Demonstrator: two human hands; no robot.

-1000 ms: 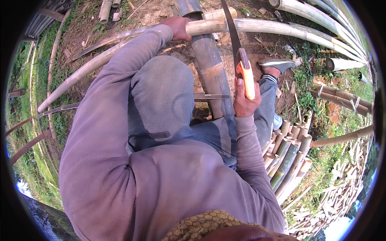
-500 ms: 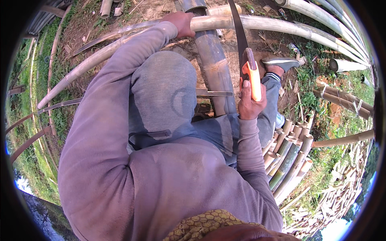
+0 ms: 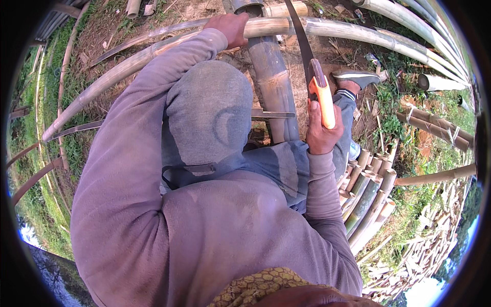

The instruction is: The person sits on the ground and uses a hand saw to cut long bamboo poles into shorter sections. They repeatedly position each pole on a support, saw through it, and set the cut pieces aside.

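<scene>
A long pale bamboo pole point(image 3: 348, 29) runs across the far side, lying over a thick dark bamboo trunk point(image 3: 271, 71). My left hand point(image 3: 229, 28) is closed around this pole, left of the trunk. In my right hand point(image 3: 323, 130) is a handsaw point(image 3: 321, 97) with an orange and brown handle, my fingers wrapped round it. Its dark blade point(image 3: 299, 33) points away from me and crosses the pole just right of the trunk. How deep the teeth sit in the pole cannot be made out.
Short cut bamboo pieces point(image 3: 368, 187) are stacked beside my right leg. A flat strip point(image 3: 273, 114) crosses the trunk near my knee. More long poles point(image 3: 409, 20) lie at the far right, and tied bamboo lengths point(image 3: 434, 130) rest on the right.
My right hand and the saw handle have shifted slightly right and toward me. The blade still crosses the pole; my left hand keeps its hold.
</scene>
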